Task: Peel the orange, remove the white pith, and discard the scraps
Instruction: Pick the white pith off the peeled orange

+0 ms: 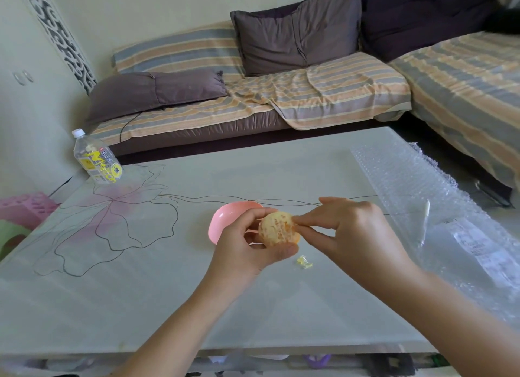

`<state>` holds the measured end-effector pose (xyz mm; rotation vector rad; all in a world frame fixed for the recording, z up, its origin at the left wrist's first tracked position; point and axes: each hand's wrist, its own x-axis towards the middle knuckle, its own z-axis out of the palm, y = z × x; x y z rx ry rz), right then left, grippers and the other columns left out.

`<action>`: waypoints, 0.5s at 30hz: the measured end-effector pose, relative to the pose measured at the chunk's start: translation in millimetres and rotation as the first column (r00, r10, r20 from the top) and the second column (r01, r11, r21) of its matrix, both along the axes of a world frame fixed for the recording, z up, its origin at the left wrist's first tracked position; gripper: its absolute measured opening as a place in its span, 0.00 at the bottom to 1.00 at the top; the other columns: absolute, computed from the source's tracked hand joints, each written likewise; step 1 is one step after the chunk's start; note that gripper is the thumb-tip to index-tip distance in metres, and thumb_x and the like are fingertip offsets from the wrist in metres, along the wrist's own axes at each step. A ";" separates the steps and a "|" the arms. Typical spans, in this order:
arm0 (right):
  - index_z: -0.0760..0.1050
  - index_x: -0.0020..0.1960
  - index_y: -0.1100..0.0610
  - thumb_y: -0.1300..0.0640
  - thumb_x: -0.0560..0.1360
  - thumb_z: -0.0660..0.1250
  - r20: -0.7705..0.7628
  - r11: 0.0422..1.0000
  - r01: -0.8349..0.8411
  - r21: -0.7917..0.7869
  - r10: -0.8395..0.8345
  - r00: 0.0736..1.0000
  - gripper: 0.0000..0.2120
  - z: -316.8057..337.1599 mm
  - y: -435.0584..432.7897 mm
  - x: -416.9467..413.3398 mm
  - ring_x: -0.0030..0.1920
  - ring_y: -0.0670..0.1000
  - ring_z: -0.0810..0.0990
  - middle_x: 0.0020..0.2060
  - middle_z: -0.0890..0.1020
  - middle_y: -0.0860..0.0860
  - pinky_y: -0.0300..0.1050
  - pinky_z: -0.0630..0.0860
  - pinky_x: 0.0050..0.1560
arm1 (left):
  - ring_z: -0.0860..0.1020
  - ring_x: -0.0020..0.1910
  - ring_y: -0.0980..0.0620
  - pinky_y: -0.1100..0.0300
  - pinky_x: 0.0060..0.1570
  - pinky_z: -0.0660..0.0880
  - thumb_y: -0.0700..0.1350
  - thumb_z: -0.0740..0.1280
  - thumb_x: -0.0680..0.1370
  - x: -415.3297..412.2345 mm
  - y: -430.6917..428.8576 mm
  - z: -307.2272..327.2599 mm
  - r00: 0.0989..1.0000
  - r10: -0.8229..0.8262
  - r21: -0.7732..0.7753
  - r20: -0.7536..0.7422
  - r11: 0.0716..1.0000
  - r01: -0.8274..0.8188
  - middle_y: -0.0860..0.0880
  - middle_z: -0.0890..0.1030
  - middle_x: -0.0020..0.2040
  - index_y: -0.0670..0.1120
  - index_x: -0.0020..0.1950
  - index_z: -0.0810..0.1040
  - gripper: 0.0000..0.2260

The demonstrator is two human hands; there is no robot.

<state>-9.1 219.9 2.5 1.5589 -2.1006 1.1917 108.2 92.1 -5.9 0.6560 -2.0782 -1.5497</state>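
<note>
item: small round peeled orange (277, 229), pale pith netted over the flesh. it is held above the table, just in front of the shallow pink plastic bowl (225, 222).

left hand (247, 244): fingers and thumb curled round the orange from below and behind, gripping it.

right hand (346, 230): thumb and forefinger pinched together at the orange's right flank, apparently on a strand of pith. the other fingers are loosely bent.

step, as judged: the skin looks gone and pith-stripping is under way, with much white remaining.

method, advised: pull each strand along the surface rather than outward, so the membrane is not torn. keep the left grip light, since soft flesh would bruise or leak. turn the orange in the palm to bring up a fresh face.

scraps: one small pale yellowish pith scrap (304, 262) lies on the table just beside the hands and needs collecting. the pink bowl is near, a likely place for it.

room: the frosted glass table with a flower line drawing (168, 306) has open surface to the left and toward the near edge. a clear bubble-wrap sheet (422, 193) covers the right side, near the right forearm. a plastic bottle with a yellow label (97, 158) stands at the far left corner, well apart.
</note>
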 end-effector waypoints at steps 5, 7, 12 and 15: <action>0.84 0.38 0.54 0.57 0.69 0.69 -0.041 1.000 0.029 -0.001 -0.029 0.999 0.05 2.1 1.3 -1.7 0.28 0.50 0.79 0.27 0.82 0.48 0.38 0.73 0.56 | 0.78 0.37 0.61 0.66 0.41 0.77 0.38 0.80 0.62 -4.1 3.9 4.3 0.999 0.035 -0.018 -0.018 0.999 -0.036 0.58 0.81 0.41 0.50 0.51 0.80 0.21; 0.83 0.35 0.56 0.59 0.68 0.69 -0.071 0.999 0.049 -0.002 -0.049 0.996 0.06 3.1 0.8 -2.0 0.28 0.52 0.78 0.26 0.81 0.49 0.39 0.74 0.56 | 0.78 0.37 0.61 0.66 0.41 0.77 0.38 0.80 0.62 -5.3 5.4 6.1 0.999 0.046 -0.018 -0.019 0.999 -0.046 0.57 0.81 0.41 0.51 0.51 0.80 0.20; 0.82 0.34 0.58 0.61 0.67 0.69 -0.112 0.998 0.069 -0.016 -0.070 0.991 0.05 2.2 -1.9 -1.8 0.27 0.53 0.78 0.26 0.80 0.50 0.38 0.69 0.59 | 0.78 0.37 0.61 0.66 0.41 0.77 0.38 0.80 0.63 -6.0 6.5 7.3 0.999 0.053 -0.026 -0.009 0.998 -0.053 0.56 0.81 0.42 0.51 0.50 0.80 0.20; 0.83 0.35 0.57 0.61 0.67 0.69 -0.109 0.998 0.062 -0.021 -0.064 0.992 0.04 1.2 -3.1 -1.0 0.27 0.51 0.77 0.27 0.81 0.49 0.38 0.72 0.57 | 0.78 0.38 0.60 0.65 0.42 0.78 0.38 0.80 0.62 -4.8 4.9 8.0 0.998 0.056 -0.026 -0.004 0.998 -0.056 0.55 0.81 0.42 0.51 0.51 0.80 0.20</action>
